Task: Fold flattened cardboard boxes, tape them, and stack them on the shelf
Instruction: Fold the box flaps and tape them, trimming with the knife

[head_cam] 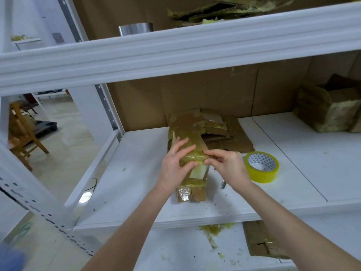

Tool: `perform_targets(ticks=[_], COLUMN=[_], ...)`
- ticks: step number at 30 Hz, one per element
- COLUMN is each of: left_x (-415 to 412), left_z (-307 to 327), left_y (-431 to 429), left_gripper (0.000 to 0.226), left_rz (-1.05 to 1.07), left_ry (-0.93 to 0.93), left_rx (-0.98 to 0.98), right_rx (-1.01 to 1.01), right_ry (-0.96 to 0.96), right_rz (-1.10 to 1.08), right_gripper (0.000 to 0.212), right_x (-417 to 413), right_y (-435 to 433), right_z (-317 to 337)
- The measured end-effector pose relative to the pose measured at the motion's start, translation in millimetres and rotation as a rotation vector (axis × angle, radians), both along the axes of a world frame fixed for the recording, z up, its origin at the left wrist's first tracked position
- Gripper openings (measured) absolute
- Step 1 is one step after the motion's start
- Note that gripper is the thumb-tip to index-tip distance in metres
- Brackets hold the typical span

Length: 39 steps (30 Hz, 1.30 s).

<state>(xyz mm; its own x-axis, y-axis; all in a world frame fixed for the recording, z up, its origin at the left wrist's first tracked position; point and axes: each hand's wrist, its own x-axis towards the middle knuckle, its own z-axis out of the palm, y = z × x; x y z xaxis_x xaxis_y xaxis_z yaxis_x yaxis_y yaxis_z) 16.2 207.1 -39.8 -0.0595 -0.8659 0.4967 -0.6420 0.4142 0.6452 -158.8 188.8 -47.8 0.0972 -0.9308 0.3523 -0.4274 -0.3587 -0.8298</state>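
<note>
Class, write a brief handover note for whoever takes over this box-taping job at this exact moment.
Left hand: fingers straight, pressing the long brown cardboard box banded with yellowish tape.
Right hand: pinching its taped top edge.
Yellow tape roll lies right of it on the white shelf board; flattened brown cardboard behind.
Done: box folded, partly taped.
Left: finish taping, stack it.

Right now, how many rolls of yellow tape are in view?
1. The yellow tape roll lies flat on the white shelf, just right of the right hand. Others may sit hidden behind boxes.
</note>
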Motion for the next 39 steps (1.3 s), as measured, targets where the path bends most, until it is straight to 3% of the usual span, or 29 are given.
perform_targets(ticks=[6,9,13,16,21,23,27,30,35,39], left_x=[13.7,22.5,24.2,24.4,17.1,17.1,20.6,20.9,28.4,26.1], left_z=[-29.5,-36.4,-27.9,-24.6,-0.6,6.0,-14.2,-24.9,-23.8,-27.9], left_y=[2.3,5.4,3.3,2.4,0.9,-1.8,2.9,8.1,11.4,7.9], left_gripper=[0.056,0.059,0.059,0.057,0.055,0.055,0.051,0.049,0.047,0.048], left_rz=[0.002,0.052,0.059,0.054,0.039,0.022,-0.023,-0.008,-0.046,-0.026], left_ry=[-0.111,-0.126,-0.144,-0.137,-0.05,-0.067,-0.108,-0.116,-0.271,-0.313], left_rx=[-0.016,-0.031,0.086,0.125,-0.058,-0.039,0.085,0.073,0.118,0.151], right_rx=[-0.251,-0.181,-0.015,0.024,-0.352,-0.429,-0.412,-0.442,-0.281,-0.265], right_ry=[0.227,0.221,0.117,0.155,0.15,0.215,0.382,0.381,0.405,0.421], right_rz=[-0.039,0.01,0.102,0.113,-0.028,-0.055,-0.074,-0.105,-0.065,-0.085], right_gripper=[0.031,0.04,0.045,0.049,0.048,0.047,0.047,0.047,0.044,0.041], right_x=[10.7,18.2,23.0,20.6,20.1,17.0,19.3,20.1,16.2,20.8], right_y=[1.6,-2.9,-7.8,-6.9,-3.3,-4.0,5.8,8.9,16.3,16.0], right_z=[-17.5,-18.6,-17.8,-19.4,-3.5,1.6,-12.6,-20.6,-29.4,-38.0])
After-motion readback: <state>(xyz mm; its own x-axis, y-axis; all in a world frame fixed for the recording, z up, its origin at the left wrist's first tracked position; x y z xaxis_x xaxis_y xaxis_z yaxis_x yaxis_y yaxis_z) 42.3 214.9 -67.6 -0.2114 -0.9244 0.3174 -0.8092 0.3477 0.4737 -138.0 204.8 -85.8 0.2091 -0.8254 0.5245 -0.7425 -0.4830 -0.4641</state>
